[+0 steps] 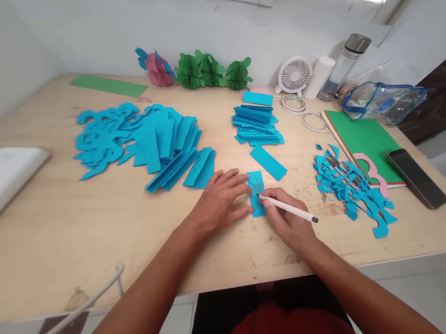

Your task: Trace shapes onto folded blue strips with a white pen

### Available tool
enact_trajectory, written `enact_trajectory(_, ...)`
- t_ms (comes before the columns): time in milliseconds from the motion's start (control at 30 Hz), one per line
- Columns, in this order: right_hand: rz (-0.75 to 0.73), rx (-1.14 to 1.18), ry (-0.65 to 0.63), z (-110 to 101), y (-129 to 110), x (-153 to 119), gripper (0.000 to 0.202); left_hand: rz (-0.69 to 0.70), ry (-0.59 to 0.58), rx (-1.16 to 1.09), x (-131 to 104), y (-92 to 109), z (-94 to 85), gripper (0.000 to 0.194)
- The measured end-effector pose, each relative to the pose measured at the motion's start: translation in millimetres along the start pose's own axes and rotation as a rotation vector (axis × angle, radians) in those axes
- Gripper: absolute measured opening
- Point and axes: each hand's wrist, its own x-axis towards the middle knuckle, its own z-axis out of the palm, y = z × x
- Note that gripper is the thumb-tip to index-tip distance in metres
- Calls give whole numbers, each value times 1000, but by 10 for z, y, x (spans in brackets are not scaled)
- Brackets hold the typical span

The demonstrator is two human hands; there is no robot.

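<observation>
A small blue paper piece [258,207] lies on the table in front of me, with dark curved lines drawn on it. My right hand [294,228] grips a white pen [293,210] with a dark end, its tip against the paper's right side. Flat on the table to the left, my left hand [220,201] has its fingers spread, and the fingertips touch the paper's left edge. Just beyond the paper is a blue strip [268,162]. Farther back sits a stack of folded blue paper [256,126].
Blue cut-outs and folded pieces [167,136] spread at the left. Blue scraps [348,184], a green sheet [366,138] and a phone [417,178] lie at the right. Green paper shapes [199,70], a small fan [295,75] and a bottle [343,69] stand along the wall.
</observation>
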Motion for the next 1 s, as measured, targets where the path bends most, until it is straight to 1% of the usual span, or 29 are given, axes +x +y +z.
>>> enact_trajectory(200, 131, 245, 4, 25, -16, 50, 15, -3, 25, 10, 3, -40, 55, 26)
enact_trajectory(333, 172, 302, 24, 58, -59, 83, 13, 0, 14, 1, 5, -50, 61, 25)
enact_trajectory(533, 182, 234, 81, 105, -57, 102, 10, 2, 24, -5, 10, -53, 60, 25)
enact_trajectory(1000, 146, 121, 64, 123, -60, 99, 14, 3, 44, -3, 11, -58, 75, 22)
